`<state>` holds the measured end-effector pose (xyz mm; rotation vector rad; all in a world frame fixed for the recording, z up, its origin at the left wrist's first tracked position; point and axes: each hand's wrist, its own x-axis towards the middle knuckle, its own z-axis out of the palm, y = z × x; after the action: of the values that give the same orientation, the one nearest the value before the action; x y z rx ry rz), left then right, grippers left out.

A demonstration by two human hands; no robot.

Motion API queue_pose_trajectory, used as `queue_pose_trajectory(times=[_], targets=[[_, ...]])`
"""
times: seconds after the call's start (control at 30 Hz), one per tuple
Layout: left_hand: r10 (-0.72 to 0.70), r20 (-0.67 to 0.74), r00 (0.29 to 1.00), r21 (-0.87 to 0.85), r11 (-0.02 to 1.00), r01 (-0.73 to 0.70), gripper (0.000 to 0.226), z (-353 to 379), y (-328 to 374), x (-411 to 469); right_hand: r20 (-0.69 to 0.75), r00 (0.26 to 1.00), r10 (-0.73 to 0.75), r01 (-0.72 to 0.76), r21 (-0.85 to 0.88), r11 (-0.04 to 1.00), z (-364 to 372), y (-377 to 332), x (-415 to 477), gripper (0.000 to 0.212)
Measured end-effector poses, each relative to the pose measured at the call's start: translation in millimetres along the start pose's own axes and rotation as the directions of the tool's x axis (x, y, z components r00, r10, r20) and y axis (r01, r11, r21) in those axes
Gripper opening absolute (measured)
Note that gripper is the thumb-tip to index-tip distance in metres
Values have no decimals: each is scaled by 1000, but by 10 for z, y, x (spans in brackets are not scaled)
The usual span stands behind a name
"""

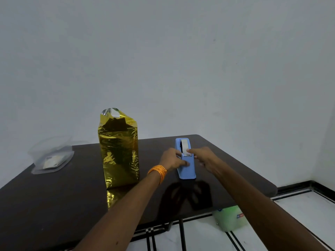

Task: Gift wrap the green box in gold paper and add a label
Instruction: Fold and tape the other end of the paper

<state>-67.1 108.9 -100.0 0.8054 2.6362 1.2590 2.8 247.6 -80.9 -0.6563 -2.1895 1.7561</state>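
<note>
While the left hand [173, 159] grips the tape dispenser [187, 170] and the right hand [204, 158] pinches its tape [184, 144], the gold-wrapped box [118, 151] stands upright (long axis vertical) left of the fingers.

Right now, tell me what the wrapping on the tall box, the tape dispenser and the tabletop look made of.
Wrapping: metallic gold foil, mirror-shiny and crinkled, silver underside at the top.
Tape dispenser: probably moulded plastic, matte light blue.
Tabletop: dark and glossy, reflecting the foil; laminate or polished wood, unclear.
</note>
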Motion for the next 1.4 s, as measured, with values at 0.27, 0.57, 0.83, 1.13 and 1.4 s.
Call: queue_pose_trajectory(times=[0.27, 0.57, 0.83, 1.13, 1.4], targets=[[39, -45, 998, -11, 999, -39, 53, 32, -85, 26, -67, 998, 14, -15, -10, 1000, 90, -69, 140, 34], [83, -68, 994, 14, 996, -83, 46, 45, -40, -55, -173, 970, -169, 138, -179, 974, 111, -216, 23, 21], [101, -108, 989, 24, 995, -99, 39, 70, -53, -102, -192, 976, -106, 101, -37, 994, 122, -64, -209, 21], [117, -119, 986, 74, 991, -108, 32, 53, -19, -118, -187, 975, -117, 107, -63, 992, 131, 175, -325, 22], [109, -56, 992, 166, 981, -98, 42, 0, 50, -161, -107, 971, -214, 119, -561, 819, -28, 169, -402, 26]])
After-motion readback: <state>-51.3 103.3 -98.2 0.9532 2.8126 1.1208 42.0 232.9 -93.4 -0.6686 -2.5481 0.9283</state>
